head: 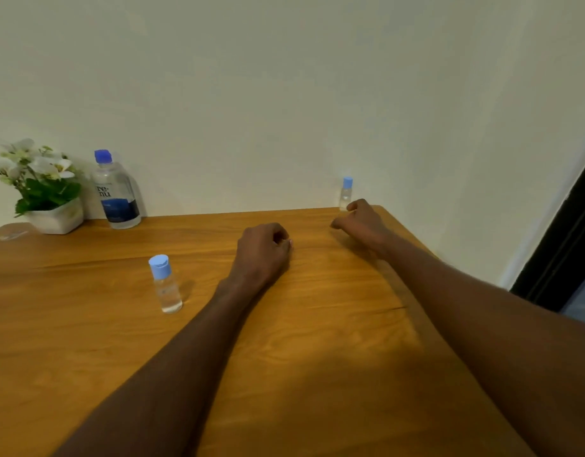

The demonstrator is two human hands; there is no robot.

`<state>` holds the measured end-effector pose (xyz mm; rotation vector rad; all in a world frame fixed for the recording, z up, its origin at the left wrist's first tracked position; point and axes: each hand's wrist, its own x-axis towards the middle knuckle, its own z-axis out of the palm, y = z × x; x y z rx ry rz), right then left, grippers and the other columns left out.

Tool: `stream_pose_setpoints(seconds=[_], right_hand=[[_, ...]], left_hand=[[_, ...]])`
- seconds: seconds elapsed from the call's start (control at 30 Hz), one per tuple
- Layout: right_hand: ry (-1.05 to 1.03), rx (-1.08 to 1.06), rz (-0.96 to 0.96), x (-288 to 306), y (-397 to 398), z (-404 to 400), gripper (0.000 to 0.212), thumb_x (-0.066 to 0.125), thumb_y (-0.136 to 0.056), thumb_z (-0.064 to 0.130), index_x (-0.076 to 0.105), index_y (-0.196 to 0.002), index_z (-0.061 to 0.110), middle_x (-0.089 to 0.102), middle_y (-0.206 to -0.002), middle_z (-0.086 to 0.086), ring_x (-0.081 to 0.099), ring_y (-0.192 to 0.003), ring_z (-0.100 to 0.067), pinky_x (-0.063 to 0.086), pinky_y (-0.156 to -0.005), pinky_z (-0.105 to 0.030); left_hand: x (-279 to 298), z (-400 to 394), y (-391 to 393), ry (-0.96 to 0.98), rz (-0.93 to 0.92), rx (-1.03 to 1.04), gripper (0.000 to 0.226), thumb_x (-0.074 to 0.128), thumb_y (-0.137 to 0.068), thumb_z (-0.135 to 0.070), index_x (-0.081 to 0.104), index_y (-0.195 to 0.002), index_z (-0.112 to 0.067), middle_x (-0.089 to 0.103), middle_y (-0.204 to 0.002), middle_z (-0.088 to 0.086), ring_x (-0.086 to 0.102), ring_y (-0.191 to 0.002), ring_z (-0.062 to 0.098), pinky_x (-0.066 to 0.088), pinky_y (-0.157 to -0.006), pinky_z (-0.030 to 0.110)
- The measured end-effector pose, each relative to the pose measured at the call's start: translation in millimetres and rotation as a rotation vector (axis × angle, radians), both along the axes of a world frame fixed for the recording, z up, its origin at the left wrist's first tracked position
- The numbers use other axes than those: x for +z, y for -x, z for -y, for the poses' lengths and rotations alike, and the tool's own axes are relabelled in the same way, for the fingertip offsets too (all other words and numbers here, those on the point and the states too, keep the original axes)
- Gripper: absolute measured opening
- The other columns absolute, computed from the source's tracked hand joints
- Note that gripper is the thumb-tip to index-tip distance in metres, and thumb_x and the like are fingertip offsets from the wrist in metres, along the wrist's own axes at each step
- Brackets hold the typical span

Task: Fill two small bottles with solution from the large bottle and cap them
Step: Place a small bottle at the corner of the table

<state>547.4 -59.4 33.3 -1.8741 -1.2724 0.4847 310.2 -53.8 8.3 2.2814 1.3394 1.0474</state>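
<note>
Hands rest loosely curled on the wooden table (317,341), holding nothing: the left hand (263,250) has a capped small bottle (165,285) near it at eight o'clock, while the right hand (362,222) sits just beside a second small bottle (346,192) at eleven o'clock. Well apart at ten o'clock, the large bottle (116,192), clear with a blue cap, stands upright beside a potted plant (43,189), nothing between.

Both your bare forearms reach forward, side by side and apart. Your left hand (263,250) lies knuckles up, its fingers curled loosely under, holding nothing. Your right hand (362,221) sits farther out, fingers also loosely curled, thumb pointing left, its grip empty.
</note>
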Motion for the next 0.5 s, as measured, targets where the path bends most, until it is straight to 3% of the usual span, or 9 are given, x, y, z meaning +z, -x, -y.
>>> stream_pose_setpoints(seconds=[0.1,0.2,0.27,0.37,0.5], right_hand=[[-0.132,0.039,-0.05,0,37,34,0.047,0.075,-0.091,0.024,0.055,-0.133,0.017,0.06,-0.114,0.001,0.059,-0.099,-0.011,0.047,-0.073,-0.022],[-0.253,0.052,-0.191,-2,77,72,0.035,0.07,-0.093,0.013,0.063,-0.126,0.02,0.064,-0.111,0.004,0.063,-0.102,-0.01,0.046,-0.068,-0.015],[-0.295,0.083,-0.279,-4,101,93,0.031,0.067,-0.095,0.012,0.066,-0.125,0.021,0.066,-0.11,0.005,0.063,-0.102,-0.009,0.052,-0.073,-0.018],[-0.299,0.126,-0.484,-7,135,117,0.026,0.066,-0.098,0.016,0.069,-0.122,0.026,0.068,-0.112,0.001,0.067,-0.102,-0.015,0.061,-0.08,-0.036],[-0.271,0.175,-0.627,-12,184,127,0.023,0.066,-0.099,0.015,0.07,-0.12,0.024,0.075,-0.101,-0.003,0.075,-0.093,-0.018,0.059,-0.066,-0.027]], left_hand=[[4,38,11,-0.058,0.016,-0.129,0.019,0.064,-0.096,-0.026,0.076,-0.111,-0.022,0.075,-0.11,-0.008,0.066,-0.102,0.007,0.055,-0.094,0.031],[1,80,38,-0.148,0.037,-0.166,0.019,0.062,-0.098,-0.027,0.075,-0.112,-0.027,0.073,-0.11,-0.015,0.062,-0.101,-0.001,0.052,-0.09,0.025],[1,105,58,-0.218,0.053,-0.177,0.016,0.065,-0.096,-0.025,0.075,-0.109,-0.026,0.073,-0.106,-0.015,0.059,-0.098,-0.003,0.049,-0.085,0.024],[5,136,96,-0.236,0.086,-0.165,0.015,0.069,-0.095,-0.023,0.075,-0.107,-0.027,0.072,-0.103,-0.018,0.062,-0.097,0.0,0.05,-0.081,0.021],[6,163,159,-0.219,0.092,0.021,0.011,0.065,-0.094,-0.025,0.073,-0.1,-0.03,0.069,-0.093,-0.018,0.062,-0.088,0.004,0.051,-0.073,0.025]])
